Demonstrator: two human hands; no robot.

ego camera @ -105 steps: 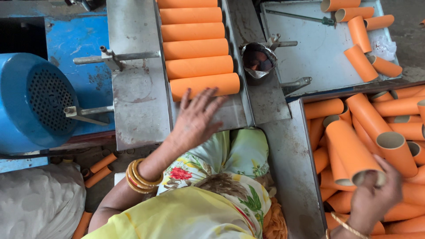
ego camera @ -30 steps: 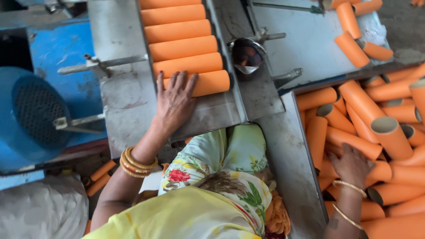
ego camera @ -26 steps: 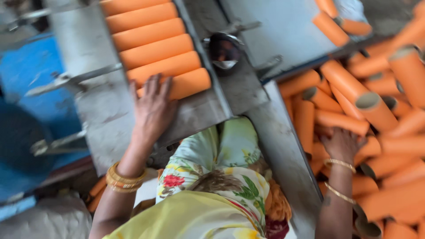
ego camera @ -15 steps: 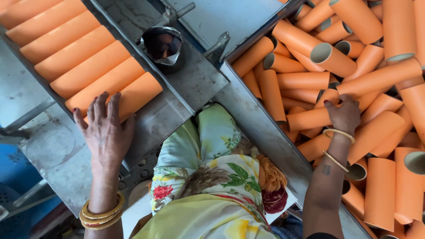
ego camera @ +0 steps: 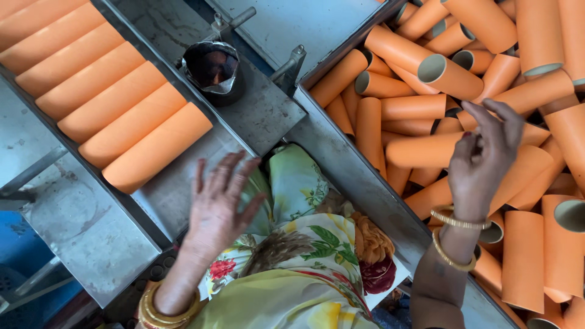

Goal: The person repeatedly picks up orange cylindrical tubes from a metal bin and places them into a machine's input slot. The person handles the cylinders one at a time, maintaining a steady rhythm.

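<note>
The left hand (ego camera: 220,204) is open and flat, with its fingers spread wide. It holds nothing. It lies palm down at the near edge of the grey metal worktop (ego camera: 79,225), and part of it is over the flowery yellow and green cloth (ego camera: 292,256) on the person's lap. Gold bangles (ego camera: 159,314) sit on that wrist.

Just past the fingertips of the left hand lies a row of long orange cardboard tubes (ego camera: 103,103). They lie side by side on the worktop, touching each other. The nearest tube (ego camera: 157,148) is just beside the fingers, but the hand does not touch it.

Farther out from the left hand, and a bit toward the right hand, stands a small dark metal cup (ego camera: 213,68). It has a crinkled silver lining.

The right hand (ego camera: 484,159) is up in the air with its fingers loosely bent and half open. It holds nothing too. Two thin gold bangles (ego camera: 456,239) are on that wrist.

Under and all around the right hand is a big heap of the same orange tubes (ego camera: 426,116) in a metal bin. They point every which way. Some show their open round ends. I cannot tell if the fingertips touch any tube.

A grey metal wall (ego camera: 359,176) runs between the two hands.
</note>
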